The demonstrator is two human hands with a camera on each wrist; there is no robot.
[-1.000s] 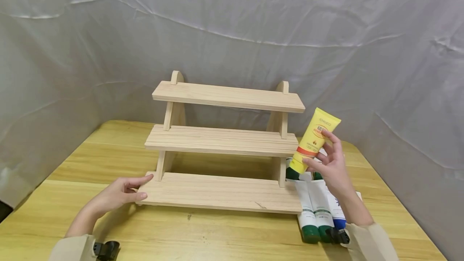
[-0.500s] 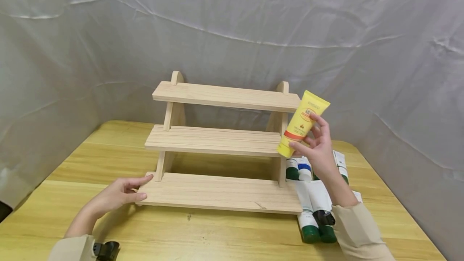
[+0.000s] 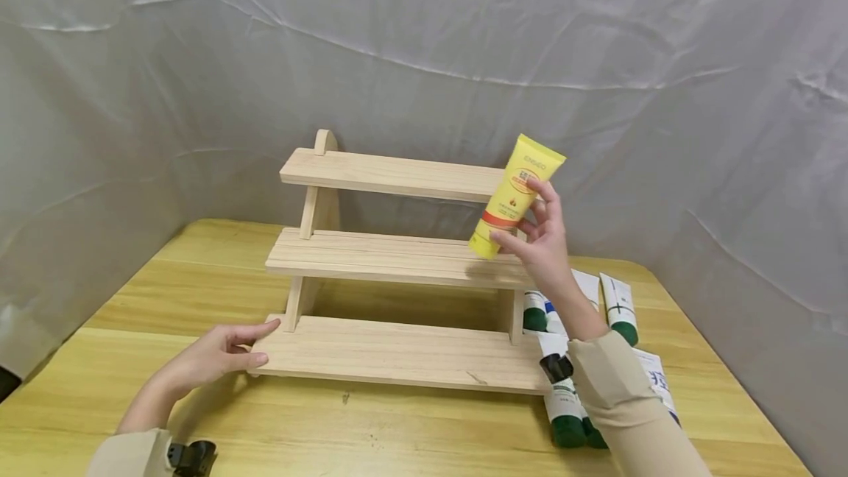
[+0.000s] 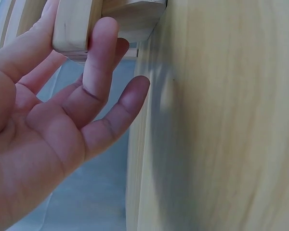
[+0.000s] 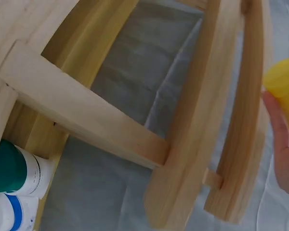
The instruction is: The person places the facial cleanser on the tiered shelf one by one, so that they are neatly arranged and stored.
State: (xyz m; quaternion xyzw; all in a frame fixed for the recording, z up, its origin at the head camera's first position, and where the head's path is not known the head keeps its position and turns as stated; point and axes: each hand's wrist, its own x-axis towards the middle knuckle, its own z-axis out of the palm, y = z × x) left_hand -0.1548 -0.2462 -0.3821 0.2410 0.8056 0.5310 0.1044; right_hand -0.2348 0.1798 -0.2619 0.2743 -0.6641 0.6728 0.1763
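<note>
A three-tier wooden display shelf (image 3: pixel 397 350) stands on the table. My left hand (image 3: pixel 210 352) grips the left end of its bottom board; in the left wrist view, thumb and fingers lie on either side of the board's end (image 4: pixel 71 29). With my right hand (image 3: pixel 545 238) I hold a yellow squeeze tube (image 3: pixel 509 201) with a red band. The tube tilts, cap end down and to the left, in front of the right part of the top and middle boards. Only the edge of the yellow tube (image 5: pixel 283 89) shows in the right wrist view.
Several white tubes with green caps (image 3: pixel 567 429) lie on the table right of the shelf, partly behind my right forearm. A white tube with blue print (image 3: pixel 654 374) lies beyond the sleeve. Grey cloth (image 3: pixel 424 43) hangs behind the table.
My right hand has carried the yellow tube left and upward, from beside the shelf to in front of its upper boards. The left hand has stayed on the bottom board.
</note>
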